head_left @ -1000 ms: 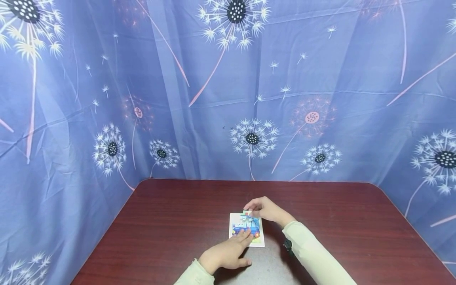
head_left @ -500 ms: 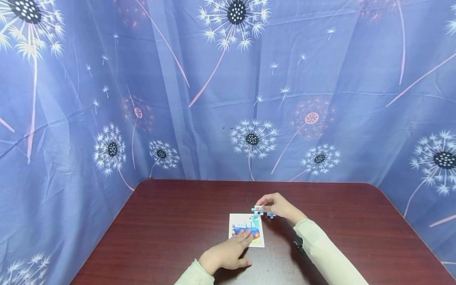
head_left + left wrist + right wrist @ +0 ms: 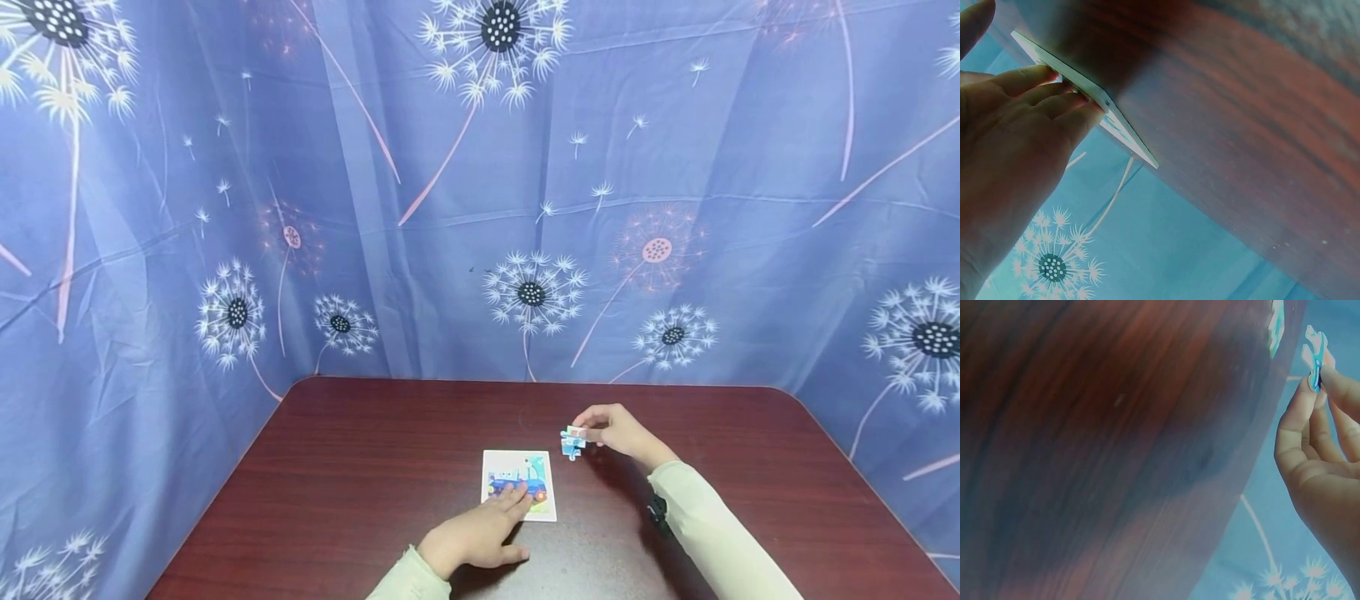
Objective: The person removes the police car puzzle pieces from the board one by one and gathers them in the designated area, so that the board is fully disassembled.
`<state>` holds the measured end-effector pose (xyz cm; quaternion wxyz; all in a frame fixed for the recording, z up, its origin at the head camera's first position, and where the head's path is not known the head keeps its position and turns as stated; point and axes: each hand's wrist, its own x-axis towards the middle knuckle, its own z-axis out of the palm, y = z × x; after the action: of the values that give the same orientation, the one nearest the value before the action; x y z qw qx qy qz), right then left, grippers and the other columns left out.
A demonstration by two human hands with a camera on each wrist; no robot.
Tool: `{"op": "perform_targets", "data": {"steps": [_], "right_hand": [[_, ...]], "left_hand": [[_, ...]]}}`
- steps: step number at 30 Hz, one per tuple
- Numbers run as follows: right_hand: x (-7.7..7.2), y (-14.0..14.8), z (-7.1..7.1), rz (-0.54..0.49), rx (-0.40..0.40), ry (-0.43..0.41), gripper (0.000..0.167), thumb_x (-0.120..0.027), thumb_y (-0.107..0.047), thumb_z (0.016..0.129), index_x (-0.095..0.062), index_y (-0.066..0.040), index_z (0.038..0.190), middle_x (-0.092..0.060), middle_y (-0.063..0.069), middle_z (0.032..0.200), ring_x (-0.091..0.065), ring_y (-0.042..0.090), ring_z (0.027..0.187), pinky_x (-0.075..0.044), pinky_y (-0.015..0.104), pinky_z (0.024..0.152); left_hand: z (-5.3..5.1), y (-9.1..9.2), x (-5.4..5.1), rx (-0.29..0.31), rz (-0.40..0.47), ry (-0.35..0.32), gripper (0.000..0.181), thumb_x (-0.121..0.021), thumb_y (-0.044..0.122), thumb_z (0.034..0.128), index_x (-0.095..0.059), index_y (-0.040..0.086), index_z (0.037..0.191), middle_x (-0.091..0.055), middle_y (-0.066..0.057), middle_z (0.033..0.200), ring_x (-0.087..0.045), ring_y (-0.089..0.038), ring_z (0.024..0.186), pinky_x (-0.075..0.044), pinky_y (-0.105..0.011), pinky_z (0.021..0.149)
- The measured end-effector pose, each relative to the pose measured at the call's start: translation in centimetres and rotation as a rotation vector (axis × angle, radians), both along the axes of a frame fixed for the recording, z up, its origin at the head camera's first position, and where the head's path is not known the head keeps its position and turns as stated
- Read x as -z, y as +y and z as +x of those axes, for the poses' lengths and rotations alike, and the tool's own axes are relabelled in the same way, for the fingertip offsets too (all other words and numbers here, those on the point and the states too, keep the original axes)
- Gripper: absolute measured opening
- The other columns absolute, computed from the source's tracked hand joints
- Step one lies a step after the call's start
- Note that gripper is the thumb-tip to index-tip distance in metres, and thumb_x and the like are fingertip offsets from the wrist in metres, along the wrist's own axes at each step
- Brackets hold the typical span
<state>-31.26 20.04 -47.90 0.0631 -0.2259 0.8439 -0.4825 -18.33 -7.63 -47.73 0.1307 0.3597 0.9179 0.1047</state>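
Hands, two, bare. Left hand [image 3: 480,529]: fingers extended, resting on the near part of the board [image 3: 497,461]; grips nothing. Right hand [image 3: 618,432]: thumb and fingertips pinch a small puzzle piece [image 3: 576,432], raised off the table [image 3: 360,500] as the right wrist view shows it.

Board: one, white-bordered, printed with a blue vehicle; flat on the table, before the person. Long axis: apparently away from the person, though the slant of the view makes this uncertain.

Governing relation, as judged: held piece to board. Piece sits just right of the board, about level with its far edge, apart from it. Right hand beyond and to the right of the board; left hand at its near side, in contact, hence the nearer of the two.

Obscured: near portion of the board, beneath the left fingers. Just below the held piece, a blue-and-white patch, perhaps a second piece; overlap prevents certainty. Right wrist view: pale, teal-marked item cut off at the top edge, identity undetermined. Left wrist view: board nearly edge-on, its print mostly unreadable.
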Motion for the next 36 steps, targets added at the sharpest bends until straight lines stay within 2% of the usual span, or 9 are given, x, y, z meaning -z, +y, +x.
{"op": "perform_targets", "data": {"steps": [8, 17, 27, 36], "right_hand": [[0.3, 2.1, 0.3, 0.001, 0.039, -0.042, 0.015, -0.066, -0.002, 0.088, -0.068, 0.009, 0.098, -0.070, 0.018, 0.084, -0.059, 0.019, 0.064, -0.052, 0.033, 0.057], [0.9, 3.5, 0.4, 0.060, 0.075, -0.106, 0.014, -0.066, -0.002, 0.088, -0.070, 0.007, 0.097, -0.071, 0.012, 0.083, -0.056, 0.016, 0.066, -0.050, 0.030, 0.058], [1.6, 3.6, 0.5, 0.129, 0.135, -0.058, 0.010, -0.067, -0.002, 0.085, -0.073, 0.001, 0.094, -0.070, 0.010, 0.088, -0.050, 0.017, 0.068, -0.045, 0.028, 0.057], [2.0, 3.4, 0.3, 0.186, 0.180, -0.015, 0.009, -0.071, -0.003, 0.083, -0.074, -0.003, 0.091, -0.069, 0.008, 0.092, -0.056, 0.018, 0.080, -0.048, 0.031, 0.064]], "left_hand": [[0.0, 0.0, 0.0, -0.006, -0.012, 0.001, 0.072, -0.060, 0.040, 0.0932, -0.032, 0.004, 0.149, -0.024, -0.015, 0.156, -0.024, -0.028, 0.144, -0.028, -0.039, 0.114], [0.0, -0.1, 0.0, -0.001, -0.005, 0.000, 0.071, -0.059, 0.039, 0.0934, -0.033, 0.003, 0.149, -0.026, -0.016, 0.156, -0.025, -0.028, 0.143, -0.029, -0.039, 0.113], [0.1, 0.0, 0.1, -0.009, 0.001, -0.006, 0.072, -0.060, 0.040, 0.0927, -0.033, 0.003, 0.149, -0.026, -0.014, 0.156, -0.025, -0.028, 0.143, -0.029, -0.039, 0.113], [0.0, -0.1, 0.1, -0.019, -0.005, -0.010, 0.073, -0.060, 0.041, 0.0923, -0.032, 0.004, 0.149, -0.024, -0.014, 0.157, -0.024, -0.028, 0.144, -0.029, -0.039, 0.114]]}}
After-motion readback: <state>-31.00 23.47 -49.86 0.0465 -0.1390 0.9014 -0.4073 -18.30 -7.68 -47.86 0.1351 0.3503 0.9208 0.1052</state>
